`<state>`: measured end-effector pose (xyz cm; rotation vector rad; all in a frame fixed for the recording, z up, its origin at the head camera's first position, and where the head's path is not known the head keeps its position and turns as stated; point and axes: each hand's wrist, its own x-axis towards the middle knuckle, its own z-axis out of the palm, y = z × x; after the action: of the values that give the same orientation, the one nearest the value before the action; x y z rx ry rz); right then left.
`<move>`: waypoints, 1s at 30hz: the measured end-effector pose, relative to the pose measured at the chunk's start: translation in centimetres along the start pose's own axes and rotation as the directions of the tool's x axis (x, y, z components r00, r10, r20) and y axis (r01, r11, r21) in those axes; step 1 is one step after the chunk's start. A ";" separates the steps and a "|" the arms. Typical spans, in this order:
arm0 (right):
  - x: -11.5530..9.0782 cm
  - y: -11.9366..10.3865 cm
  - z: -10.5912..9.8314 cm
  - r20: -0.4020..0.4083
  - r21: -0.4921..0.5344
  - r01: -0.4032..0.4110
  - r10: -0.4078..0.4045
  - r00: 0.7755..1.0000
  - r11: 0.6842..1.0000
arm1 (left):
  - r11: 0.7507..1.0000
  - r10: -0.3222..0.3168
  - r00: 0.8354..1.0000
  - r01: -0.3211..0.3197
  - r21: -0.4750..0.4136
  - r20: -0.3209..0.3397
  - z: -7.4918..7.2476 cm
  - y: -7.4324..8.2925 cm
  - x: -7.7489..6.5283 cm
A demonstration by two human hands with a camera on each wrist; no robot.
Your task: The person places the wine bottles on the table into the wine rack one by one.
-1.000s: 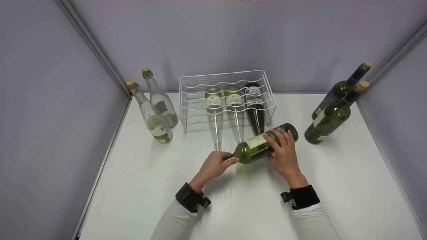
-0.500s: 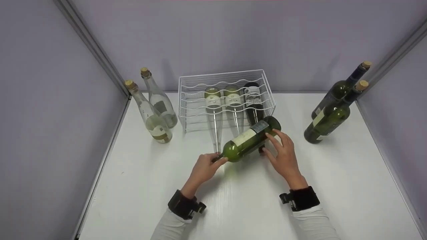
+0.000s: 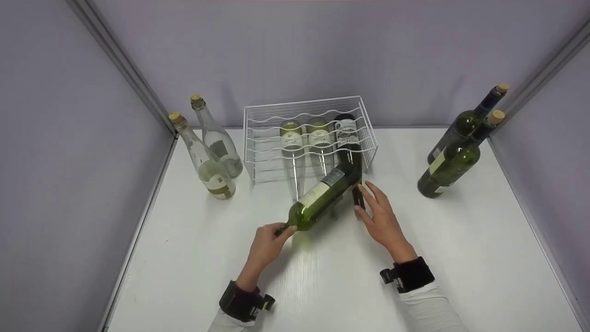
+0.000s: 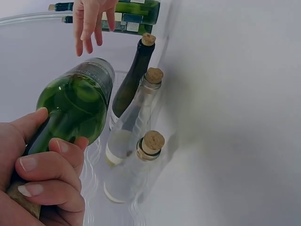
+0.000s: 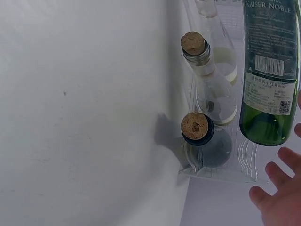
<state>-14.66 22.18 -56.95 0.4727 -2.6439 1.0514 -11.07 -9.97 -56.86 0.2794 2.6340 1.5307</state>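
Note:
My left hand point(image 3: 267, 244) grips the neck of a green wine bottle point(image 3: 318, 198), which it holds at a slant with the base towards the rack. In the left wrist view, the fingers curl round the neck of this bottle point(image 4: 75, 106). Near the base, my right hand point(image 3: 382, 223) is open, apart from the bottle, its fingers loosely spread. Behind is a white wire rack point(image 3: 302, 102) with wavy bars. Two clear bottles, the left one point(image 3: 291, 138) and the middle one point(image 3: 319, 138), lie in it beside a dark bottle point(image 3: 346, 131), corked necks forward.
On the left stand two clear corked bottles, the front one point(image 3: 213, 173) and the rear one point(image 3: 221, 143). Two green corked bottles, the front one point(image 3: 451, 163) and the rear one point(image 3: 468, 122), stand on the right. Grey walls point(image 3: 299, 50) enclose the white table point(image 3: 322, 286).
The left hand has drawn the green bottle left and towards me, its base swinging towards the rack. The right hand has let go of the bottle's body and moved slightly left.

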 end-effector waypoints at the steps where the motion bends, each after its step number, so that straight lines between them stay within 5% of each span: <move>1: 0.0 -0.1 0.1 0.019 0.007 -0.020 0.019 1.000 1.000 | 1.000 -0.003 1.000 0.003 0.000 -0.012 -0.1 -0.1 -0.2; 11: 0.8 -0.9 1.5 0.154 0.064 -0.152 0.141 0.978 0.986 | 0.998 -0.063 0.994 0.061 -0.028 -0.088 -1.1 -1.2 -1.6; 30: 1.5 -1.9 3.7 0.138 0.016 -0.046 0.043 0.990 0.999 | 0.977 -0.213 0.951 0.209 -0.042 -0.225 -4.0 -3.2 -3.9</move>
<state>-15.69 17.95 -57.88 0.5097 -2.7788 1.0959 -8.30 -15.68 -57.70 -0.1879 2.7073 1.5977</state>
